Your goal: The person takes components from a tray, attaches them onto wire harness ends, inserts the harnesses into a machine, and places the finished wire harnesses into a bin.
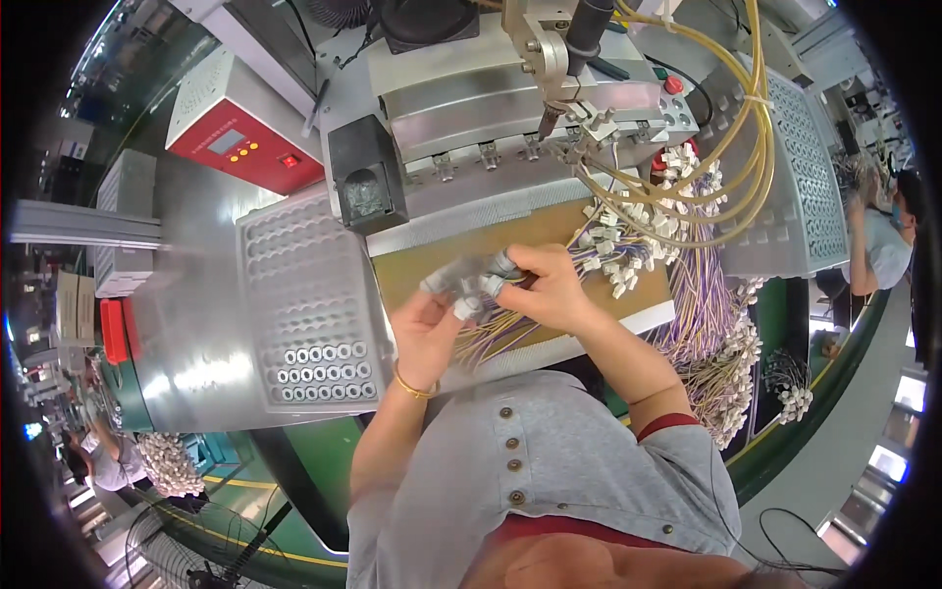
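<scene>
My left hand (pixel 424 329), with a yellow band at the wrist, is raised over the tan work board (pixel 417 253). My right hand (pixel 551 290) meets it from the right, thumb and index finger pinched. Pale grey-white covers show on the fingertips of both hands. Whatever small piece sits between them is smeared and hidden. Under and beside the hands, yellow and purple wires (pixel 488 339) run across the board. A heap of white connectors (pixel 618 245) on such wires lies to the right of my right hand.
At left, a clear plastic tray (pixel 252 324) holds rows of round metal-like parts. A red and white control box (pixel 235 137) stands behind it. A metal fixture (pixel 520 108) with yellow hoses (pixel 760 137) rises ahead. Wire bundles (pixel 695 314) hang off the right edge, beside another tray (pixel 807 177).
</scene>
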Demonstrator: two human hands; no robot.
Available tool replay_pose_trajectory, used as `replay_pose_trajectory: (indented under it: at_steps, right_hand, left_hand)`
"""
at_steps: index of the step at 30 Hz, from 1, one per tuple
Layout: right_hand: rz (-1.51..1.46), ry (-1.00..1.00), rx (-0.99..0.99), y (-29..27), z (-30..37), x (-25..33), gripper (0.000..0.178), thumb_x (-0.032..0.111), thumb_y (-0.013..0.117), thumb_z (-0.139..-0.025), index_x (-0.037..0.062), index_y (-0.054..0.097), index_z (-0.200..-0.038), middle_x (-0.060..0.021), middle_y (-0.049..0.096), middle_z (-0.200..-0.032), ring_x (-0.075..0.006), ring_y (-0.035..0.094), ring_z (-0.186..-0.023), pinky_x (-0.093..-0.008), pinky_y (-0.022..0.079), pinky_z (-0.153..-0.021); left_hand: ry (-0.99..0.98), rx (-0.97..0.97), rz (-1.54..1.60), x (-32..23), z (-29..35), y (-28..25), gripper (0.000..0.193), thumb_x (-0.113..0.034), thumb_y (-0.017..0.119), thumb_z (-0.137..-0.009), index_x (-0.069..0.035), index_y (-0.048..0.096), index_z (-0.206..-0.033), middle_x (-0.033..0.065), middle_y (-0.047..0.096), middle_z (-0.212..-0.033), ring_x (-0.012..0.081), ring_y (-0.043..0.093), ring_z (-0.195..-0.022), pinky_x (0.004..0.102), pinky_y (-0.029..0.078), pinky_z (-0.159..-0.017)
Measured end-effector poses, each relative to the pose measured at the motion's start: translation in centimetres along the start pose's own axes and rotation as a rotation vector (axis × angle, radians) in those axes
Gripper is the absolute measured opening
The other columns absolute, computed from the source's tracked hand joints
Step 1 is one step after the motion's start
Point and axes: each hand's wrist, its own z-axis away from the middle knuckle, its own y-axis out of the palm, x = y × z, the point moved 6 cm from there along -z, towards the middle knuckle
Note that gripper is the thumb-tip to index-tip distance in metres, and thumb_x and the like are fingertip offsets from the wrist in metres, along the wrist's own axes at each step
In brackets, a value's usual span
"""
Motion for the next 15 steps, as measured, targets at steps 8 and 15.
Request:
replay_pose_trajectory:
  at_steps: [8, 15]
  right_hand:
    - [0.015, -0.124, 0.088, -0.1, -0.3, 1.1, 0.009, 0.002, 0.058, -0.065, -0.0012, 0.050, -0.066, -0.0026, 0.044, -0.051, -0.0034, 0.035, -0.048, -0.0224, 0.030, -0.041]
    - [-0.234, 0.080, -0.044, -0.1, -0.3, 0.2, 0.007, 0.003, 0.054, -0.071, -0.0012, 0.054, -0.076, 0.0019, 0.051, -0.059, -0.0020, 0.042, -0.056, -0.0181, 0.034, -0.048]
  left_hand:
    - [0.073, 0.005, -0.066, -0.7, -0.3, 0.4, 0.027, 0.004, 0.054, -0.077, 0.005, 0.052, -0.104, 0.0089, 0.055, -0.102, 0.0126, 0.054, -0.084, 0.0241, 0.047, -0.064]
    - [-0.159, -0.044, 0.343, 1.3, -1.5, 0.8, 0.020, -0.008, 0.050, -0.082, 0.001, 0.053, -0.099, 0.0067, 0.058, -0.090, 0.0129, 0.055, -0.071, 0.0239, 0.044, -0.058]
